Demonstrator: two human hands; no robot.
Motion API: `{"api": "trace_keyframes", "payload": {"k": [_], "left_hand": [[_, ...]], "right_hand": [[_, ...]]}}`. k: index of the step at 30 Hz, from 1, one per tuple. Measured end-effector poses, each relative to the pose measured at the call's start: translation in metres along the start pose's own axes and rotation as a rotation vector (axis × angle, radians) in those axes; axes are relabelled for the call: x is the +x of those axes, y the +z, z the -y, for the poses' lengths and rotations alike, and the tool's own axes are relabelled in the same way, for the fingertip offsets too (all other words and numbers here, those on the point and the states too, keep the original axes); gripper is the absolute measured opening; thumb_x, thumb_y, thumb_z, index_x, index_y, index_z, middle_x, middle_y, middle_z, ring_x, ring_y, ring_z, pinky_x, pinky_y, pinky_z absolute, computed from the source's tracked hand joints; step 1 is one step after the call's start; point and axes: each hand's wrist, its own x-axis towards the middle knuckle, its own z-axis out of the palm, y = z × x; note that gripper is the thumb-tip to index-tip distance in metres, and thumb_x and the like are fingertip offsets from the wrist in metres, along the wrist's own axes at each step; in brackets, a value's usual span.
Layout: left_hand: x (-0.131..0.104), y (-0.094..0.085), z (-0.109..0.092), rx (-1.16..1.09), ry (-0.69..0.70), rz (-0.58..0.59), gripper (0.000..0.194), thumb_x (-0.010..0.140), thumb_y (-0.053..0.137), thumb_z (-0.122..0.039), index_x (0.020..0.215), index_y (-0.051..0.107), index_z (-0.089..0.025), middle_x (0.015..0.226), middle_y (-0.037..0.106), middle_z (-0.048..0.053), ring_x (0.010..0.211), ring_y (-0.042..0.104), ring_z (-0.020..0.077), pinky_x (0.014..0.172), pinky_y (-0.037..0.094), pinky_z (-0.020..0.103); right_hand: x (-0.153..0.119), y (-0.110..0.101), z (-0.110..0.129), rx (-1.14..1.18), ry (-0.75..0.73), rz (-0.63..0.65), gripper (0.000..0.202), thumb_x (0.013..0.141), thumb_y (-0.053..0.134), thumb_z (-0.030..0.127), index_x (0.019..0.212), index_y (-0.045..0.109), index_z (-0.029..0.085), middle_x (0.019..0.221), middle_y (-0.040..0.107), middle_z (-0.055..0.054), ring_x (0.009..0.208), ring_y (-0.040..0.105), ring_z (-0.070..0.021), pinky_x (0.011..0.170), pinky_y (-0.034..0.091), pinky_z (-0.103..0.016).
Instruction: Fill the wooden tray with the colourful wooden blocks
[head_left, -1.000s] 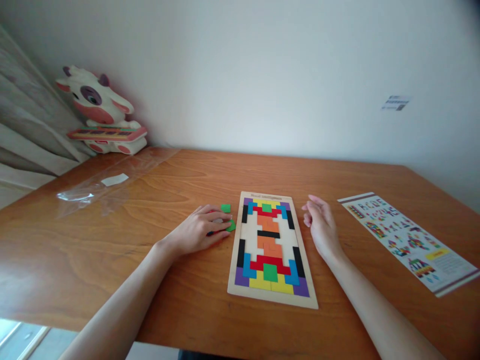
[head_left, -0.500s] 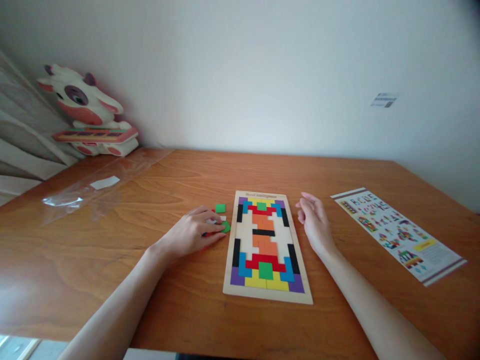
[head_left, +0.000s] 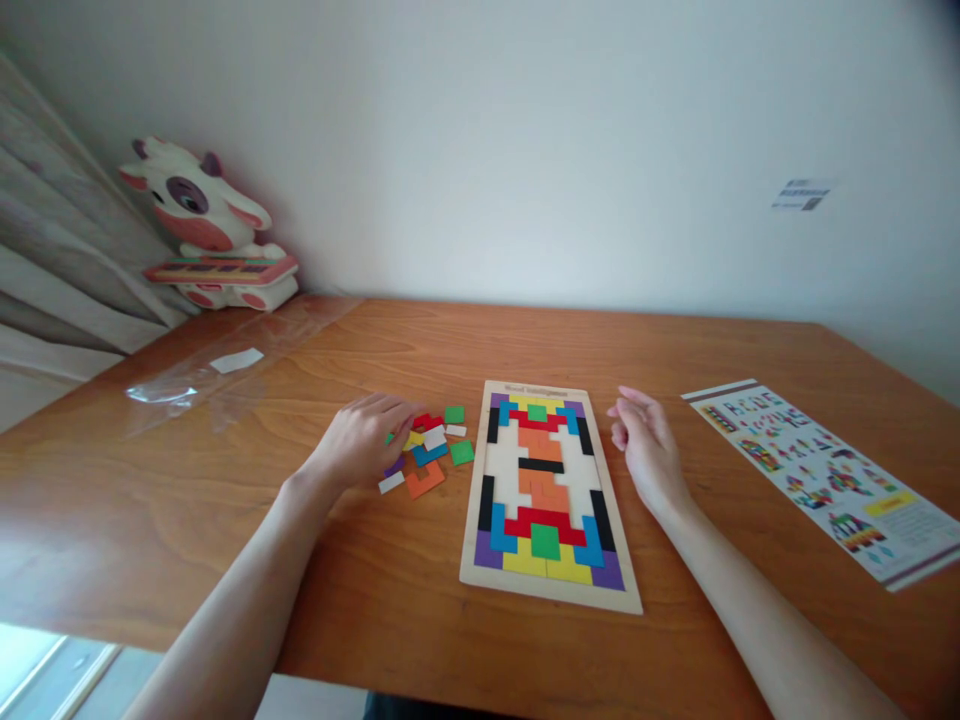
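Observation:
My left hand [head_left: 364, 438] rests over the left edge of a pile of loose coloured pieces, palm down, its fingers apart and bent, with nothing seen in its grasp. An orange piece [head_left: 426, 481], two green squares and blue, red and white pieces show beside it; a purple and a yellow one are partly under the fingers. To the right lies a wooden puzzle board [head_left: 551, 597], filled along its ends and middle, with bare cream areas at both sides. My right hand [head_left: 646, 447] rests beyond the board's right edge, its fingers curled with nothing visible in them.
A printed pattern sheet [head_left: 832, 470] lies on the table [head_left: 352, 600] at the right. Clear plastic wrapping [head_left: 172, 393] is on the left, in front of a cow-shaped toy keyboard [head_left: 225, 270]. A pale wall stands behind, and a curtain hangs at the left.
My left hand has drawn back to the left, uncovering more loose pieces. My right hand keeps its place beside the board. The whole view has shifted slightly.

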Motion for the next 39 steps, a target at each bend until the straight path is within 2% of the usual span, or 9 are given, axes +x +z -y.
{"api": "trace_keyframes", "payload": {"k": [3,7,10,16,21,24,29,33,39], "left_hand": [[-0.003,-0.007,0.007,-0.002,-0.011,-0.015,0.030,0.097,0.047,-0.034,0.106,0.073,-0.020,0.101,0.075,0.008,0.092,0.069,0.0229,0.082,0.055,0.035],[-0.002,-0.010,0.006,-0.093,0.066,0.087,0.035,0.096,0.051,-0.045,0.112,0.071,-0.022,0.108,0.074,0.007,0.099,0.068,0.0238,0.088,0.054,0.037],[-0.003,-0.006,0.004,-0.123,0.046,0.133,0.039,0.095,0.052,-0.050,0.119,0.069,-0.023,0.114,0.072,0.007,0.102,0.068,0.0242,0.091,0.054,0.037],[-0.001,0.000,-0.001,-0.147,0.033,0.122,0.037,0.098,0.049,-0.044,0.122,0.067,-0.023,0.121,0.071,0.007,0.107,0.067,0.0247,0.094,0.054,0.039],[0.004,0.005,-0.010,-0.220,0.128,0.085,0.035,0.100,0.046,-0.034,0.126,0.065,-0.023,0.127,0.069,0.007,0.116,0.064,0.0242,0.103,0.050,0.042],[0.003,0.009,-0.011,-0.235,0.126,0.077,0.033,0.099,0.046,-0.028,0.125,0.066,-0.022,0.126,0.070,0.007,0.115,0.064,0.0237,0.102,0.051,0.041],[0.002,0.011,-0.006,-0.255,0.088,0.060,0.035,0.096,0.042,-0.022,0.120,0.069,-0.020,0.121,0.071,0.009,0.111,0.066,0.0227,0.100,0.053,0.039],[0.000,0.002,0.004,-0.243,0.051,0.061,0.040,0.095,0.037,-0.018,0.122,0.067,-0.020,0.124,0.070,0.009,0.113,0.065,0.0226,0.101,0.053,0.039],[-0.011,-0.017,0.025,-0.195,-0.062,0.087,0.033,0.094,0.044,-0.031,0.111,0.069,-0.019,0.105,0.073,0.008,0.090,0.070,0.0203,0.084,0.057,0.033]], "right_hand": [[-0.001,0.000,0.001,0.003,0.010,0.005,0.047,0.070,0.078,0.054,0.103,0.062,0.026,0.081,0.061,0.003,0.056,0.044,-0.0079,0.050,0.035,-0.023],[-0.001,0.001,0.003,0.000,0.010,0.002,0.047,0.069,0.078,0.055,0.102,0.062,0.026,0.081,0.061,0.003,0.056,0.044,-0.0081,0.049,0.035,-0.023],[-0.001,0.001,0.003,-0.008,0.012,0.007,0.047,0.069,0.078,0.055,0.102,0.062,0.026,0.081,0.060,0.003,0.055,0.044,-0.0083,0.050,0.035,-0.023],[-0.001,0.002,0.003,-0.009,-0.011,0.003,0.046,0.070,0.077,0.055,0.101,0.061,0.026,0.081,0.060,0.003,0.056,0.042,-0.0083,0.051,0.035,-0.024],[-0.001,0.001,0.002,-0.016,0.000,0.002,0.046,0.071,0.076,0.056,0.101,0.061,0.026,0.081,0.060,0.003,0.056,0.043,-0.0092,0.052,0.035,-0.025],[-0.001,0.001,0.001,-0.012,0.002,-0.002,0.047,0.070,0.076,0.056,0.103,0.062,0.026,0.082,0.060,0.002,0.058,0.044,-0.0097,0.054,0.036,-0.026],[-0.001,0.001,0.002,-0.025,0.000,-0.001,0.047,0.070,0.076,0.057,0.103,0.062,0.026,0.082,0.060,0.002,0.059,0.044,-0.0100,0.054,0.037,-0.026],[-0.002,0.001,0.004,-0.030,-0.002,0.011,0.046,0.072,0.075,0.057,0.103,0.061,0.026,0.082,0.060,0.002,0.057,0.043,-0.0099,0.053,0.036,-0.026],[-0.002,-0.001,0.003,-0.039,-0.010,0.040,0.046,0.072,0.075,0.058,0.103,0.061,0.026,0.082,0.060,0.002,0.056,0.043,-0.0096,0.051,0.035,-0.025]]}}
